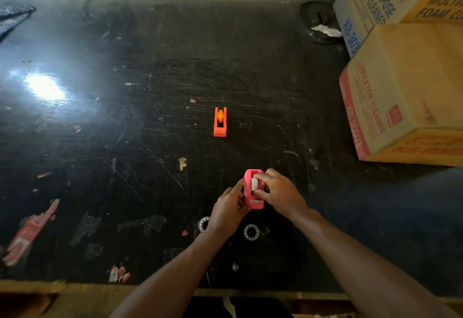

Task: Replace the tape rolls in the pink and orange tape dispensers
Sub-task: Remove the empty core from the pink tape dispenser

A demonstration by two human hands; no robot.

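The pink tape dispenser (pixel 251 193) stands on the black table near me, a white tape roll (pixel 255 184) seated in its cradle. My left hand (pixel 229 211) grips the dispenser's left side. My right hand (pixel 276 192) pinches the white roll from the right, fingers above and below it. The orange tape dispenser (pixel 220 122) sits alone farther back at the middle, an orange-yellow roll in it. Two clear tape rolls lie flat close to me: one (pixel 251 232) between my wrists, one (pixel 203 223) partly hidden by my left hand.
Stacked cardboard boxes (pixel 406 87) fill the right side of the table. A dark round dish (pixel 319 22) with crumpled white paper sits at the back by the wall. Torn labels and tape scraps (pixel 27 235) stick to the scratched table surface (pixel 125 155). The wooden front edge (pixel 75 290) is just below.
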